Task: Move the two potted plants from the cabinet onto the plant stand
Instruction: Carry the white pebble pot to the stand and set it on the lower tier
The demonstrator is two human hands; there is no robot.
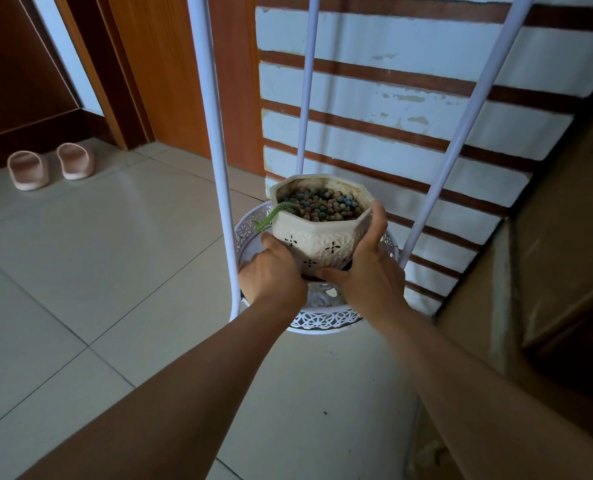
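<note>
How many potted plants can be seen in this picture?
1. The pot is held by the left hand and right hand over the stand's tray. A second is not in view.

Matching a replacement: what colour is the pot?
Cream pot with small cut-out flower shapes, head view.

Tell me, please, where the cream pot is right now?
Centre of the head view: the cream pot is held between the left hand and right hand, over the stand's white tray.

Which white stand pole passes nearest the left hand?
The front-left pole: it comes down right beside the left hand holding the ceramic pot. The rear pole and right pole stand farther off.
</note>
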